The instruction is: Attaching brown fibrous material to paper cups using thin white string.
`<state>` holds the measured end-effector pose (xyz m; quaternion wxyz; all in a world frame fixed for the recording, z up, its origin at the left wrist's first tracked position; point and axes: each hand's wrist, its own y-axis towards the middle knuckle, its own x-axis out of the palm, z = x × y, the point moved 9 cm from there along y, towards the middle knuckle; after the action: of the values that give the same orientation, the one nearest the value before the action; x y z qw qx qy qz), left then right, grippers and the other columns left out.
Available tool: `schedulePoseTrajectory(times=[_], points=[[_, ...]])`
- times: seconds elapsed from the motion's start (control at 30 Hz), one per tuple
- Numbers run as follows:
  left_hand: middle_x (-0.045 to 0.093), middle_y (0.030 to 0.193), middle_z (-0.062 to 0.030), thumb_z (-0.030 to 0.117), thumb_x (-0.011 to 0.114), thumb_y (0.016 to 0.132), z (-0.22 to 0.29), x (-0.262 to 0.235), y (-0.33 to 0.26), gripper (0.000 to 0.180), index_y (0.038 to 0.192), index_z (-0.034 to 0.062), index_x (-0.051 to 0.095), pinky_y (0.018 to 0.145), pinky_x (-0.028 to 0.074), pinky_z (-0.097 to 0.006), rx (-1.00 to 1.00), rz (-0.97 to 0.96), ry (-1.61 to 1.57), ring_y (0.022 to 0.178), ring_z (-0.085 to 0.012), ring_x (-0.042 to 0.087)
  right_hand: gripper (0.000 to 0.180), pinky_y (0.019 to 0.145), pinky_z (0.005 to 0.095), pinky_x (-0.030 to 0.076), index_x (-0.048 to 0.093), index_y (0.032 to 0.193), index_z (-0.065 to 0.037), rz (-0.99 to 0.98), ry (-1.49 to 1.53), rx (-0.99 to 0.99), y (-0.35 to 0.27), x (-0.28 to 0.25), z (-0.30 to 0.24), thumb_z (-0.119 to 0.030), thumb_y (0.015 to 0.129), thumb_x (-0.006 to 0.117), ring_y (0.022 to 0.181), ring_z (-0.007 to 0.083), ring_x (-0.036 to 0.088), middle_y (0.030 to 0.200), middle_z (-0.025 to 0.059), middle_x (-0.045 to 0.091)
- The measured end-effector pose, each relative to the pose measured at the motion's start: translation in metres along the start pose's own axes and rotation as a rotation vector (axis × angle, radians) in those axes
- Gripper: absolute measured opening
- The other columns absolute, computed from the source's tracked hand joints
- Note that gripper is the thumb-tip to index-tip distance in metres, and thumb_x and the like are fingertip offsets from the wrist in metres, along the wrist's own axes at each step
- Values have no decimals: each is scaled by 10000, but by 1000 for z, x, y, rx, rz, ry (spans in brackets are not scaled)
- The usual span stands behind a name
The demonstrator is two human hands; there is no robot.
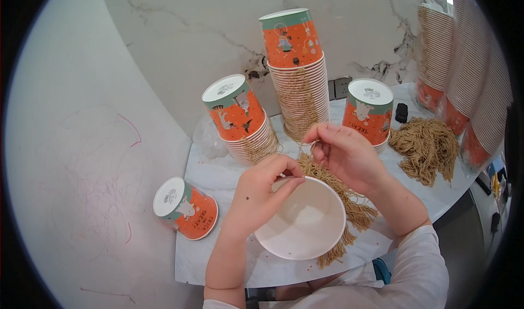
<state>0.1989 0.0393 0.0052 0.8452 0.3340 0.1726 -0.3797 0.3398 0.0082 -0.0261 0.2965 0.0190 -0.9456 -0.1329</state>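
Observation:
A paper bucket, white inside, faces me with its open mouth at the near middle of the table. My left hand is closed at its far rim, with thumb and fingertips pinched there. Just above and to the right, my right hand is closed in a pinch, a thin strand of tan twine showing at its fingertips. The strand's full path between the hands is too fine to follow. Beneath and beside the bucket lies a bundle of cut tan twine, partly hidden by the bucket and my right forearm.
Upside-down orange and green paper buckets stand in a tall stack, a shorter left stack and a right stack. A single bucket sits at left. A twine heap, black object and bagged stacks are at right.

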Motion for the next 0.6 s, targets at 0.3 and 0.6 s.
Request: schedulePoseTrajectory(times=[0.3, 0.6], points=[[712, 933, -66, 65, 701, 885, -23, -24, -6, 142, 1017, 11, 691, 697, 529, -295, -149, -15, 273, 807, -168, 680, 238, 766, 255, 467, 616, 1158, -18, 155, 37, -293, -14, -28, -71, -215, 1062, 522, 796, 83, 538, 1025, 18, 613], [715, 852, -129, 85, 696, 839, -56, -66, -26, 136, 966, 36, 690, 735, 540, -396, -412, 5, 561, 815, -304, 696, 222, 743, 237, 459, 637, 1130, -24, 160, 43, -404, -19, -30, -86, -213, 1055, 546, 776, 84, 547, 961, 21, 624]])
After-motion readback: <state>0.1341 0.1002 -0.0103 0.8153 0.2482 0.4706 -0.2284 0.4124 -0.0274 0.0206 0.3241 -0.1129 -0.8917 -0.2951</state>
